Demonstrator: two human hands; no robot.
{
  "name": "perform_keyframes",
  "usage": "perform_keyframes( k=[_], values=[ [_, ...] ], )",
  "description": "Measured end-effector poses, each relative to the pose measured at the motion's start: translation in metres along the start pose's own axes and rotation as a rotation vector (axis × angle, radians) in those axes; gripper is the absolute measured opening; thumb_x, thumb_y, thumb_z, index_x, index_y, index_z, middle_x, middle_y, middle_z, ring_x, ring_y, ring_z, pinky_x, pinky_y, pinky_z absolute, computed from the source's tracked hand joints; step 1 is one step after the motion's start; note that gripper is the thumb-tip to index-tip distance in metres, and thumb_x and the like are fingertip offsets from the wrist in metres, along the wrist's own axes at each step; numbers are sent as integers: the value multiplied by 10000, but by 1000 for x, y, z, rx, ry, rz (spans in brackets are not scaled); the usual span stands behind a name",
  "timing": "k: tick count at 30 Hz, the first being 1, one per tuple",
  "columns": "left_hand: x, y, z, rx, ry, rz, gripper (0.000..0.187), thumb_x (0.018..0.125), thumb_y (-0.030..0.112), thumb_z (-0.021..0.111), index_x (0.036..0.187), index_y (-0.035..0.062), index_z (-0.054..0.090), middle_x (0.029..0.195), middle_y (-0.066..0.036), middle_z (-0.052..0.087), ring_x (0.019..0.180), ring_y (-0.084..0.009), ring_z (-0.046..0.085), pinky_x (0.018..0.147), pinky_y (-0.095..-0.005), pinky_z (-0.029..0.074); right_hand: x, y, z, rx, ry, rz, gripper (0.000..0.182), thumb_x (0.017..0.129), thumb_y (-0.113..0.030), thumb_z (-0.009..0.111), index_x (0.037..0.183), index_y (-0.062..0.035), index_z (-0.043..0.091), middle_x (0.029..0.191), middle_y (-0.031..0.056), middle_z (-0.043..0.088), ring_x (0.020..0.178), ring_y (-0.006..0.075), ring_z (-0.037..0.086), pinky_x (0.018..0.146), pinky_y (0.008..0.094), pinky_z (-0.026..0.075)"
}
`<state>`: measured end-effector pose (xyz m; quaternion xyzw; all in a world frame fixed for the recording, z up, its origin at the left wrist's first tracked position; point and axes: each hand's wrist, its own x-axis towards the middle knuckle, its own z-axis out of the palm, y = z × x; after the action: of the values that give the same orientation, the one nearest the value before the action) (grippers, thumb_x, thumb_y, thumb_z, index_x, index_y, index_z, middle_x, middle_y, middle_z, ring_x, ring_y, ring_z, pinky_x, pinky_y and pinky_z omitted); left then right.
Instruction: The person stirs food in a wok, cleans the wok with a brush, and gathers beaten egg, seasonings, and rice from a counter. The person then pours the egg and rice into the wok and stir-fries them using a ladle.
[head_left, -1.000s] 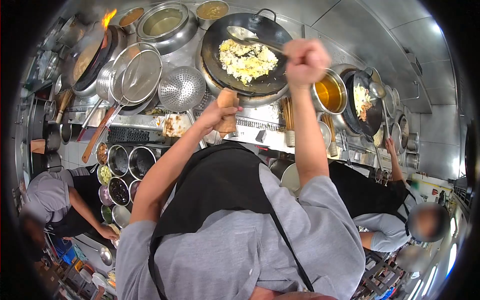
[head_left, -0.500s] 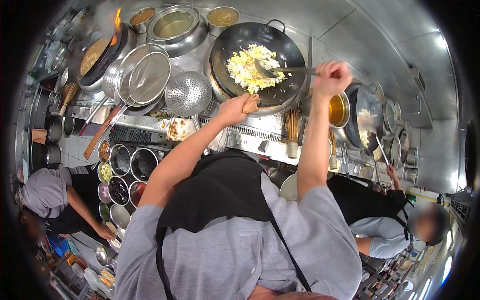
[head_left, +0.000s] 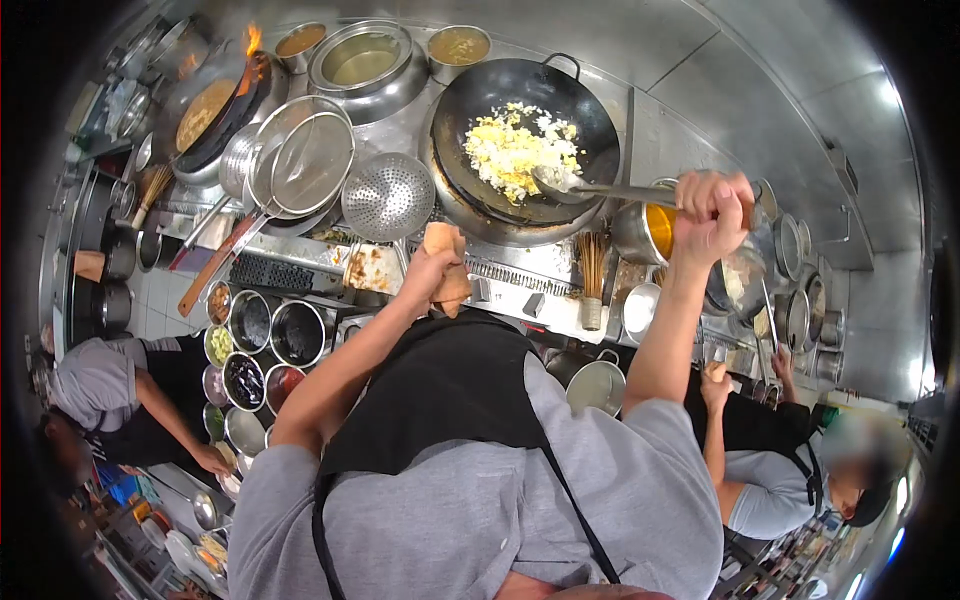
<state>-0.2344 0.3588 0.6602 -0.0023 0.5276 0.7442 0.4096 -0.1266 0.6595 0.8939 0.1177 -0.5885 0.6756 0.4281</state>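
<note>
A black wok (head_left: 462, 100) sits on the burner in front of me, holding a loose heap of white rice and yellow egg (head_left: 505, 150). My right hand (head_left: 712, 215) is wrapped round the handle of a metal ladle (head_left: 635, 193), whose bowl rests in the right side of the heap. In my left hand (head_left: 428, 282) is a bunched brown cloth (head_left: 445, 240). That hand is apart from the wok, just in front of the stove edge, below a perforated strainer (head_left: 388, 197).
Mesh strainers (head_left: 312, 165) and a large pot (head_left: 362, 65) stand left of the wok. A bamboo brush (head_left: 592, 262) and a container of orange liquid (head_left: 660, 230) are at its right. Flames rise from the far-left wok (head_left: 205, 115). Co-workers (head_left: 110, 385) stand on both sides.
My left hand has come off the wok's near rim, bringing the cloth back toward my body. My right hand has moved right and nearer with the ladle. The right co-worker's other hand now shows.
</note>
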Motion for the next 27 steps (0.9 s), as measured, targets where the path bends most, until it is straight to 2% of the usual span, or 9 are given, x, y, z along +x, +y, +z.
perform_keyframes(
  k=[4,6,8,10,14,20,21,24,27],
  values=[
    [16,1,11,-126,115,-292,316,906,143,640,1178,33,524,964,-106,611,812,-233,674,663,-383,596,-31,96,9,-160,596,-105,229,901,0,466,693,-83,414,540,9,419,459,97,360,436,272,329],
    [57,-15,11,-148,-26,-321,349,984,334,549,1188,51,532,1052,-105,641,901,-239,685,754,-396,588,-41,83,74,-26,555,-69,279,900,4,471,650,-100,402,548,5,422,441,103,379,412,284,348],
    [83,-17,39,-296,-143,-295,403,1010,406,475,1197,53,533,1111,-110,653,955,-239,686,806,-405,578,-64,81,128,-287,297,-361,266,904,36,499,673,-87,446,588,15,465,474,99,399,453,283,380],
    [121,-33,52,-367,-188,-355,492,1026,477,391,1204,39,525,1168,-120,654,1012,-227,678,869,-400,557,-79,110,125,-523,205,-186,261,888,68,526,686,-81,454,636,18,506,518,89,426,480,266,376],
    [164,-59,73,-321,203,-407,334,912,130,554,1164,-73,471,1036,-199,625,870,-336,700,687,-508,588,-6,107,80,-257,436,21,262,852,49,567,661,-67,430,599,12,474,514,82,415,483,251,331],
    [155,-95,77,-328,205,-415,209,945,167,442,1068,9,502,1028,-161,646,891,-333,671,792,-541,549,-2,68,35,-119,247,147,176,807,55,528,653,-17,484,571,22,474,440,71,360,416,269,292],
    [59,-8,116,-372,251,-557,202,947,170,438,1043,17,528,1055,-160,650,937,-328,661,821,-536,535,8,68,25,-112,380,146,140,813,31,506,682,-16,491,563,25,466,431,79,360,412,275,298],
    [28,33,118,-346,205,-662,215,954,189,440,1036,21,546,1068,-153,653,931,-326,654,847,-536,522,21,23,15,69,272,201,117,813,22,498,706,-26,501,566,33,469,432,99,393,419,271,334],
    [52,-21,78,-296,101,-411,172,919,160,506,1026,34,552,983,-122,631,887,-281,649,826,-463,541,-9,47,67,-30,282,98,122,798,60,528,706,-12,496,576,32,464,488,93,423,439,264,328]
  ],
)
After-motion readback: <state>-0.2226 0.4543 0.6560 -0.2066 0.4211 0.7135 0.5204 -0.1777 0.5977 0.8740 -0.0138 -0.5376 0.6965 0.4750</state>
